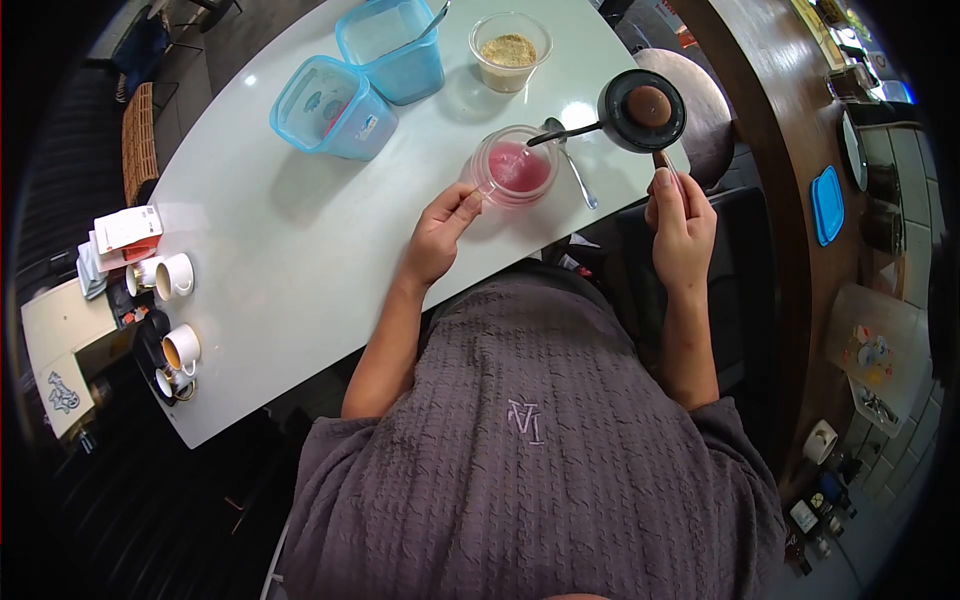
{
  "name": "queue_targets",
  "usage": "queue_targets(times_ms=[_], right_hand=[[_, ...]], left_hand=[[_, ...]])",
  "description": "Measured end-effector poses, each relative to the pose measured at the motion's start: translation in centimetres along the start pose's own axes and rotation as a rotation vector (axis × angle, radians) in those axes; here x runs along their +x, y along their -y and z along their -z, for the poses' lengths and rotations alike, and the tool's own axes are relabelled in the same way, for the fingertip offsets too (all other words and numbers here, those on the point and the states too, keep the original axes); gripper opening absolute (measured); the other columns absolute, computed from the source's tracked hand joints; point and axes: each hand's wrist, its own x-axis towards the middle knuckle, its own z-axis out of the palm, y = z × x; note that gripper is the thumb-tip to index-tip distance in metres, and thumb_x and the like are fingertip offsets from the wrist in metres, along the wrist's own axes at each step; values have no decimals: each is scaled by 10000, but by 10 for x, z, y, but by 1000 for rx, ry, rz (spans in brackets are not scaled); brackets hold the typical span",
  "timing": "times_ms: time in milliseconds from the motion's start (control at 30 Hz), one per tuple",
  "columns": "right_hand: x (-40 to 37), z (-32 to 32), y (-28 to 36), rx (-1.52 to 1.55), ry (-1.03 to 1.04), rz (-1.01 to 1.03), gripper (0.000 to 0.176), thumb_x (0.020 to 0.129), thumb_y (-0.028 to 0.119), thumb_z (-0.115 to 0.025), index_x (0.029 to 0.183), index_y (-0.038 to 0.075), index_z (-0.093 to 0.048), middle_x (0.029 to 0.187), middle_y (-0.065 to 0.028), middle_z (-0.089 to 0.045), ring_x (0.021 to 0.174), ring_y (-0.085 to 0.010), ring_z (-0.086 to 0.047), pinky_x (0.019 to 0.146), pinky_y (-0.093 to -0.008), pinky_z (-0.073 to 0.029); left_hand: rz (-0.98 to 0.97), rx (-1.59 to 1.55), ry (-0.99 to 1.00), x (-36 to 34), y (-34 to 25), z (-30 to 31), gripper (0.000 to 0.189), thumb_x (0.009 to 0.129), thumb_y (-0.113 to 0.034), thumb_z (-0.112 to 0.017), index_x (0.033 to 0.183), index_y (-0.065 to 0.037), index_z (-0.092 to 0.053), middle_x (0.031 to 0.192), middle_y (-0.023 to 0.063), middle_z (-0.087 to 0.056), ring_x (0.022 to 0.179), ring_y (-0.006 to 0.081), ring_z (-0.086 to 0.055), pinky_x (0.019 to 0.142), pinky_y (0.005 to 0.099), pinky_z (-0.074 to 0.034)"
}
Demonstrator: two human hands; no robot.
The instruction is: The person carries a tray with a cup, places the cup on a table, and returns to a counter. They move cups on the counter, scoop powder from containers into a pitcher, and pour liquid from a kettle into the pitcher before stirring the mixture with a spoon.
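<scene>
My left hand (441, 232) pinches the rim or handle of a clear glass cup (518, 172) with pink contents, at the table's near edge. My right hand (682, 215) is closed round the handle of a glass pot (643, 110) with a black lid and brown knob. The pot's dark spout reaches left over the cup's rim. A metal spoon (577, 172) lies on the table just right of the cup. Behind stands a clear cup of beige powder (509, 52). Two blue plastic containers (335, 110) (392, 50) stand further left, the rear one with a utensil inside.
The white table (290, 250) has white mugs (182, 347) and boxes (128, 232) along its left end. A round stool (690, 110) stands behind the pot. On the right, a wooden counter (790, 200) holds a blue lid (827, 205).
</scene>
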Motion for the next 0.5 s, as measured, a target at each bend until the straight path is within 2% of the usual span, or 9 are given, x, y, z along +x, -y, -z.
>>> queue_targets(times_ms=[200,500], right_hand=[[2,3,0,-22,2,-8,284,953,225,-509,786,-3,-543,598,40,-423,527,-29,-350,473,-199,-256],[4,1,0,-11,0,-7,284,951,229,-514,798,-7,-548,599,39,-425,530,-31,-356,474,-199,-260]], left_hand=[[-7,-9,-40,-1,-5,0,207,966,-214,-484,903,-26,-546,787,-50,-461,764,44,-408,738,184,-351],[35,-92,10,3,2,2,197,967,-213,-476,906,-34,-535,772,-53,-444,742,36,-393,715,176,-344]])
